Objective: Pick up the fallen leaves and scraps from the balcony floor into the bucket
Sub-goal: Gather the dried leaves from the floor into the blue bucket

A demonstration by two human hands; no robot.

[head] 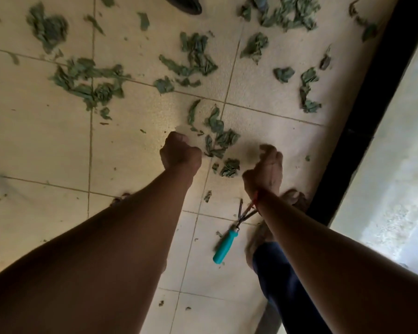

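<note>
While both arms reach down over the floor (46, 141), its square beige tiles show a matt, faintly grainy face and thin grout lines. Crumpled, dull green leaves (219, 138) lie in ragged clumps, thickest on the far side. The nearest clump sits just beyond and between the hands, with a small wad (230, 168) just left of the right hand's fingers. The left hand (180, 153) is curled into a fist with its palm hidden. The right hand (263, 169) is blurred, its fingers bent. Whether either holds anything, I cannot tell. Near the right wrist lies a small metal rake (225, 244) with a smooth teal handle.
</note>
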